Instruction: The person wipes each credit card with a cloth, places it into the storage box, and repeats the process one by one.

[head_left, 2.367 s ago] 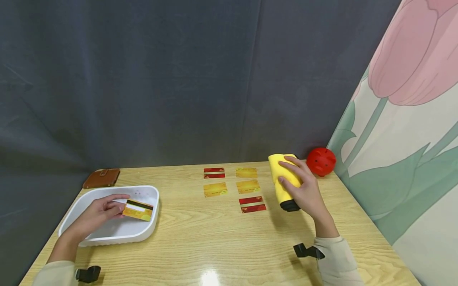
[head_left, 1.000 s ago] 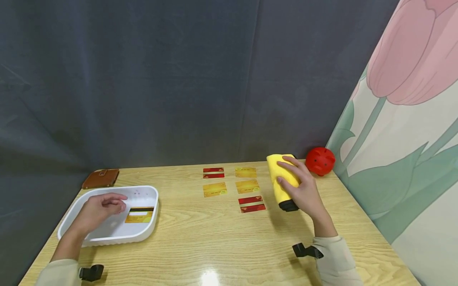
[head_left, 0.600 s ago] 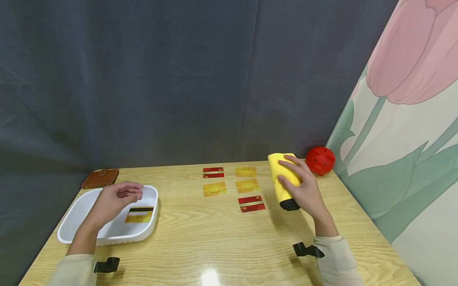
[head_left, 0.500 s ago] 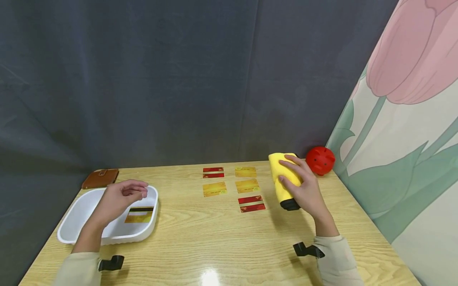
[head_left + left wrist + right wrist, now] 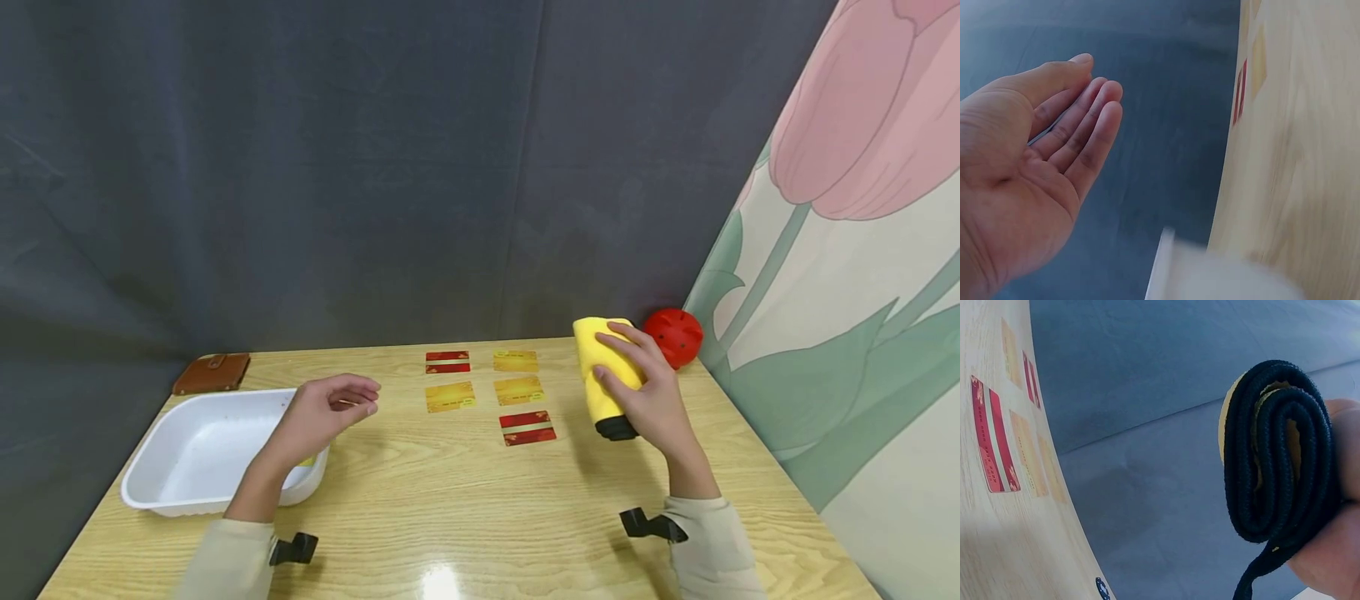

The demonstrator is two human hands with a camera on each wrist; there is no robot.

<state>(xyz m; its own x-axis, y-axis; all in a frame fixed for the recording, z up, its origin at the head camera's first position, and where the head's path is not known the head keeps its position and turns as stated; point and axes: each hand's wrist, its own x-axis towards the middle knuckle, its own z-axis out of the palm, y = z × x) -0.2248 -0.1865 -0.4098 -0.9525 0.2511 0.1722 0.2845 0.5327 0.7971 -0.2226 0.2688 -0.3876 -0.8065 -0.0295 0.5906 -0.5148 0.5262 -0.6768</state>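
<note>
My left hand hovers above the right rim of a white tray. Its fingers are loosely bent, and nothing is in its palm. A sliver of a yellow card shows in the tray beneath the forearm, the rest hidden. On the right, my right hand grips a rolled yellow cloth with black edging, held above the table. The right wrist view shows the coiled black end of the cloth. Between the hands lie red cards and gold cards, flat on the wood.
A brown leather wallet lies behind the tray, at the table's back left. The red piggy bank stands in the back right corner. A dark curtain rises behind the wooden table; a flowered wall covering borders its right.
My left hand has let go of the yellow card in the tray, risen and moved right. My right hand, still gripping the cloth, has shifted slightly right.
</note>
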